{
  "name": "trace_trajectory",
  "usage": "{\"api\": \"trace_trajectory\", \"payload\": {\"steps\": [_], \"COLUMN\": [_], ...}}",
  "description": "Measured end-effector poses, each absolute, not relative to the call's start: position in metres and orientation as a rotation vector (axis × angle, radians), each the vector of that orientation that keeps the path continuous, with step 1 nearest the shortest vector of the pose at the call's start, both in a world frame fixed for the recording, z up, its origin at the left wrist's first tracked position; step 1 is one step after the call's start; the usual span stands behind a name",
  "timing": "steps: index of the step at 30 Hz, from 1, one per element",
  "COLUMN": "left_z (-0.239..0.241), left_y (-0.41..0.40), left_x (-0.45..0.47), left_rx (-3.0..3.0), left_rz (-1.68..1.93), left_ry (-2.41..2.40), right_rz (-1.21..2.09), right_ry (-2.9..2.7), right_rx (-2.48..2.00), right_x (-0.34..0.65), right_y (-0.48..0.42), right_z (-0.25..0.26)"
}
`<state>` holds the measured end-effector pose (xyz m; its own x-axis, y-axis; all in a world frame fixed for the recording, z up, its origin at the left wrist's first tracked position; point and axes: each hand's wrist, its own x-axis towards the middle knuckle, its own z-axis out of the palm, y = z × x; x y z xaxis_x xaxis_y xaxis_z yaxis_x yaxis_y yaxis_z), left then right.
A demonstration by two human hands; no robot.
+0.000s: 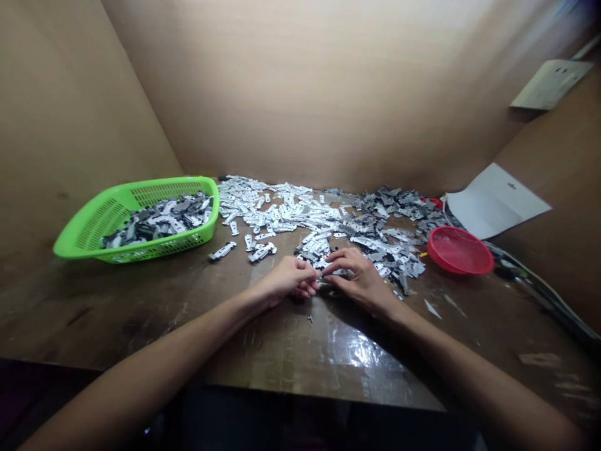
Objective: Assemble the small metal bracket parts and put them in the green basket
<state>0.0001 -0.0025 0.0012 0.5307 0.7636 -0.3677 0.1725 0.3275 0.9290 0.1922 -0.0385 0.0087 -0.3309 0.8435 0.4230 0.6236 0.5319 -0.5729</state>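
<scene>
My left hand [288, 280] and my right hand [357, 279] meet at the middle of the brown table [291, 351], fingers pinched together around a small metal part [323, 279] held between them. Just beyond the hands lies a wide heap of small parts: white ones [272, 210] to the left, grey ones [394, 216] to the right. Two loose white parts [223, 250] lie apart from the heap, left of my left hand.
A green plastic basket [94, 225] holding several grey and white parts stands at the left. A red shallow bowl [459, 250] sits at the right, with a white sheet [493, 200] behind it. Cardboard walls enclose the table. Cables [539, 285] run along the right edge.
</scene>
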Motion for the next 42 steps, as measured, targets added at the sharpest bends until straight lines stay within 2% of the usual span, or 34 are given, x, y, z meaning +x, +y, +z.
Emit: {"api": "trace_trajectory", "payload": {"steps": [36, 42], "left_z": [0.002, -0.001], "left_y": [-0.004, -0.001], "left_x": [0.002, 0.002], "left_rx": [1.15, 1.143], "left_rz": [0.52, 0.503], "left_ry": [1.003, 1.003], "right_rz": [0.156, 0.088], "right_ry": [-2.051, -1.941], "right_rx": [-1.231, -1.307], "right_x": [0.175, 0.206], "right_y": [-0.053, -0.035], "right_z": [0.006, 0.016]}}
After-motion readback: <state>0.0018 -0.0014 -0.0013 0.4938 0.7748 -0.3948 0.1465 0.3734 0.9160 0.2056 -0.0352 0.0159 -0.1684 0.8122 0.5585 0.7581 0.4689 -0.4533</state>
